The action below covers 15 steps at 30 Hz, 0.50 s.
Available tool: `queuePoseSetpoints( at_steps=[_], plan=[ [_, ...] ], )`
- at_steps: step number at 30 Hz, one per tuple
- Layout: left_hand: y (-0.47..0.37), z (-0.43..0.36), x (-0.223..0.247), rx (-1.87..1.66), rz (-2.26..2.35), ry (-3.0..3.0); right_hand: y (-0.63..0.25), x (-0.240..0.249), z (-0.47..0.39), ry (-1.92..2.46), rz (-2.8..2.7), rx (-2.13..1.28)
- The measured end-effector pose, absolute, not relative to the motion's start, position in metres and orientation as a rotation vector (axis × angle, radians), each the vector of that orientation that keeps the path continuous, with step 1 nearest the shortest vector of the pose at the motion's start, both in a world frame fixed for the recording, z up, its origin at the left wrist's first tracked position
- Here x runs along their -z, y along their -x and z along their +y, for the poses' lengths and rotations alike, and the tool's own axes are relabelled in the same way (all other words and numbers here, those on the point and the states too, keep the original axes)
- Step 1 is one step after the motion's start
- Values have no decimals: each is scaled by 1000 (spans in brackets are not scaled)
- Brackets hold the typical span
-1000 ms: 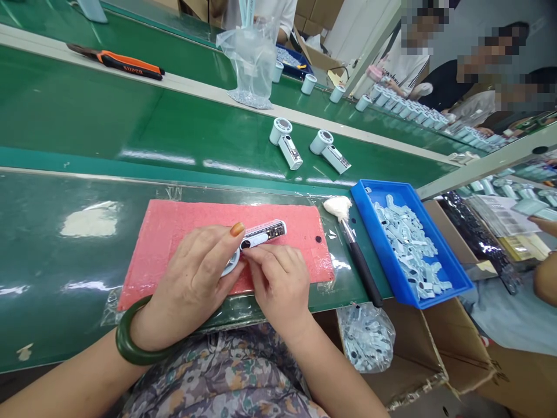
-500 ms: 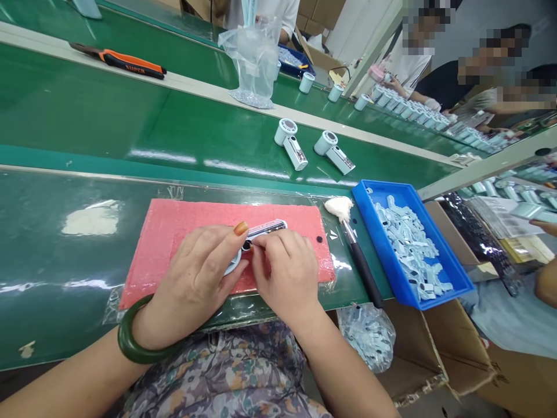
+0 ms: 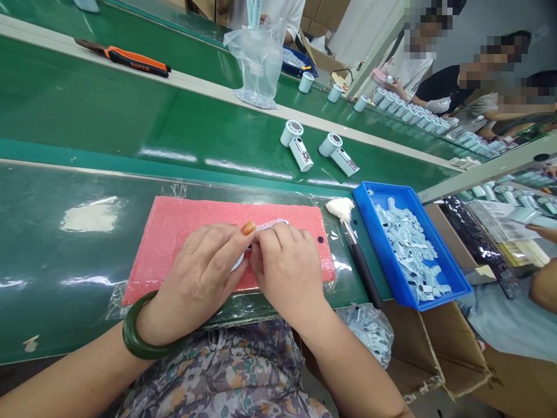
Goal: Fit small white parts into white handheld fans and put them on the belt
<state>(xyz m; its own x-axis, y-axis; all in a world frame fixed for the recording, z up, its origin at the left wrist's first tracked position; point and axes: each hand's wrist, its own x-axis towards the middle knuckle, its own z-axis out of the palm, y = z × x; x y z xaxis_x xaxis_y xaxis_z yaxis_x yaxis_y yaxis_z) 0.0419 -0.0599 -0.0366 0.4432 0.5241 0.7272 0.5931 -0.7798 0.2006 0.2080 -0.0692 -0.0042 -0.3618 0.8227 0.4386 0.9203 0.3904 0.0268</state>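
From where I'm standing, the L hand [image 3: 202, 267] is grasping the round end of a lt-blue unit [image 3: 266, 224]; the R hand [image 3: 289, 264] is covering the unit's handle w/ curled fingers, tips hidden, so I can't tell if they're pinching anything. The unit is sitting over the pink pad [image 3: 163, 235], mostly hidden btwn both hands. A blk disc [image 3: 321, 240] is lying near the pad's R edge. Farther R, a blk-handled tool [image 3: 364, 271] w/ white head is lying beside a blue tray [image 3: 389, 276] holding lt-blue parts [image 3: 411, 244]. Beyond the pad, two similar units [image 3: 300, 154] are resting on the grn surface [image 3: 195, 122]; orange/blk pliers [image 3: 137, 61] are lying far L.
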Motion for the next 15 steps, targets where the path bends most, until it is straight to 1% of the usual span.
queuePoseSetpoints(
  at_steps=[2, 4, 10, 15],
  plan=[
    [-42, -59, 37, 1264, -1005, 2599, -208, 2, -67, 1518, -2314, 361],
    [-43, -59, 37, 1260, -1008, 2596, -209, 1, -66, 1530, -2315, 268],
    [-43, -60, 35, 1261, -974, 2586, -214, -1, -64, 1547, -2268, -157],
    [-43, -61, 35, 1266, -976, 2592, -215, -2, -69, 1495, -2230, -300]
  ],
)
